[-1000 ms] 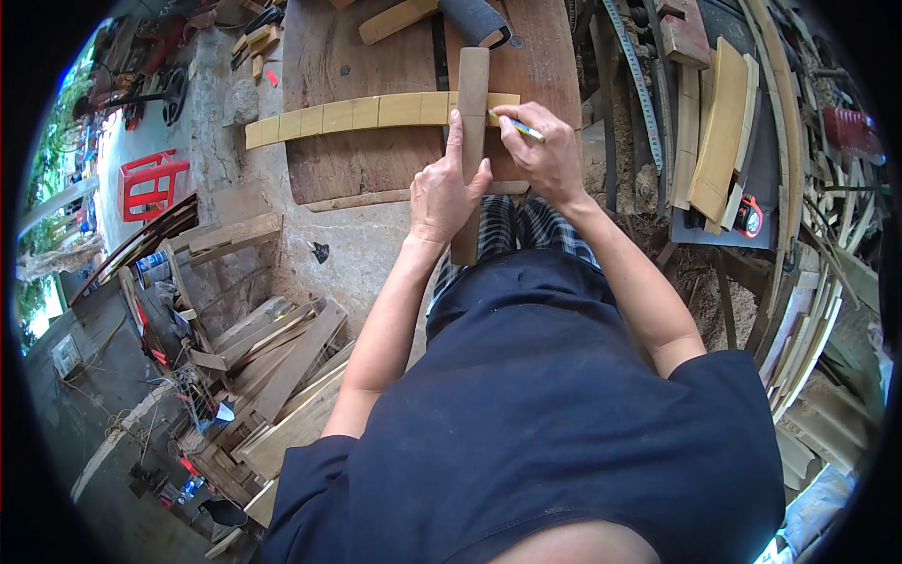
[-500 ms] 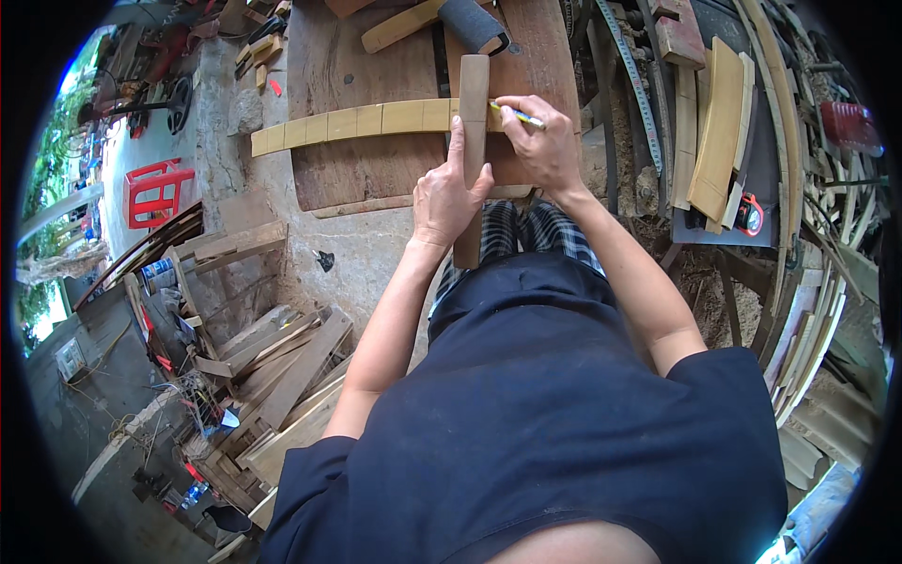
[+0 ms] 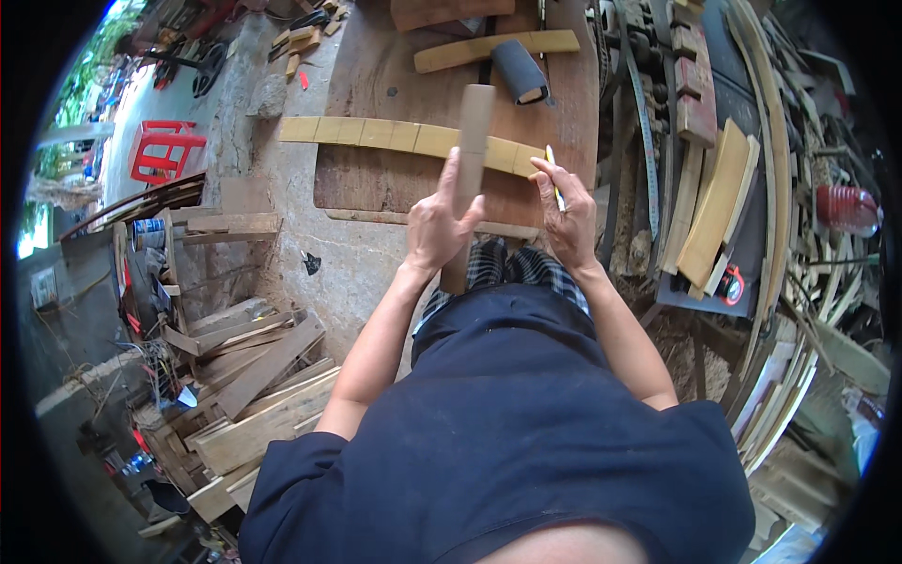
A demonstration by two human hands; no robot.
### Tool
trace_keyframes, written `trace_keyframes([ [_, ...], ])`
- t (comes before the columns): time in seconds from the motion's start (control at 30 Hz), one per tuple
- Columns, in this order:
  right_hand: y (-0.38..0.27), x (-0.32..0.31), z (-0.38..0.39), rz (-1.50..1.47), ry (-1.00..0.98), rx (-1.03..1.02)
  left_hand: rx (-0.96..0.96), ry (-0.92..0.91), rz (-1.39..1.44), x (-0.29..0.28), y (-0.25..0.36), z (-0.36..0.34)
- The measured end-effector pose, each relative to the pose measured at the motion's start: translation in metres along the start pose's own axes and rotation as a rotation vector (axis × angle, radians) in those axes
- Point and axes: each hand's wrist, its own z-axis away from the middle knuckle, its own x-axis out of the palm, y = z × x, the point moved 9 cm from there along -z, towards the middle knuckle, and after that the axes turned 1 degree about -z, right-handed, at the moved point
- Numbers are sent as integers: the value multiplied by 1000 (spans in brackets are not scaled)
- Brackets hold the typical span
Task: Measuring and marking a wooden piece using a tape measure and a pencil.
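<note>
Right hand [image 3: 570, 212] shifted right, beside curved strip [image 3: 402, 137].

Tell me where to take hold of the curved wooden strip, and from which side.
Probably best at its left end, coming from the left: the curved strip seems to overhang the bench there, leaving room to pinch from above and below. Farther right, the straight slat lies across it under the left hand, and the right hand is near its right end.

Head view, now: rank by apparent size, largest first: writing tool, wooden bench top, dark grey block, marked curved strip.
1. Wooden bench top
2. Marked curved strip, partly covered
3. Dark grey block
4. Writing tool
</note>
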Motion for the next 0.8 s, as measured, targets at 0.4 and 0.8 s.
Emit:
trace_keyframes([
  [0.4, 20, 13, -19, 470, -124, -275, -348, 280, -102, -91, -111, 53],
  [0.8, 35, -33, -47, 306, -315, -47, -489, 312, -132, -113, -125, 63],
])
